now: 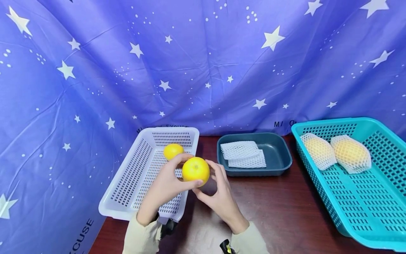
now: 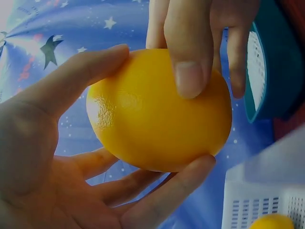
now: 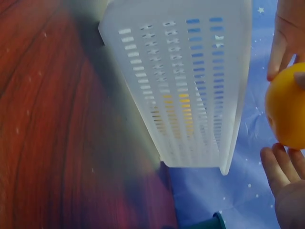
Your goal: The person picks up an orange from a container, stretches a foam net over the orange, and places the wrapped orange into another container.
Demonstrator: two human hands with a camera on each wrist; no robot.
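Between both hands, a yellow-orange orange (image 1: 195, 171) is held up above the right edge of a white slotted basket (image 1: 115, 213). My left hand (image 1: 166, 184) grips it from the left, thumb across the near side and fingers around the far side. From the right, the right hand (image 1: 223, 203) holds it between thumb and fingers. The left wrist view shows the orange (image 2: 157, 119) close up, with a right-hand digit pressing on its skin. Only part of the orange (image 3: 288, 107) enters the right wrist view. A second orange (image 1: 173, 151) lies in the white basket.
A dark blue tray (image 1: 277, 160) at the back middle holds white foam net sleeves (image 1: 244, 158). On the right, a teal basket (image 1: 364, 197) contains two fruits in foam nets (image 1: 350, 154). Behind the dark red wooden table (image 1: 279, 211) hangs a blue starry cloth (image 1: 203, 70).
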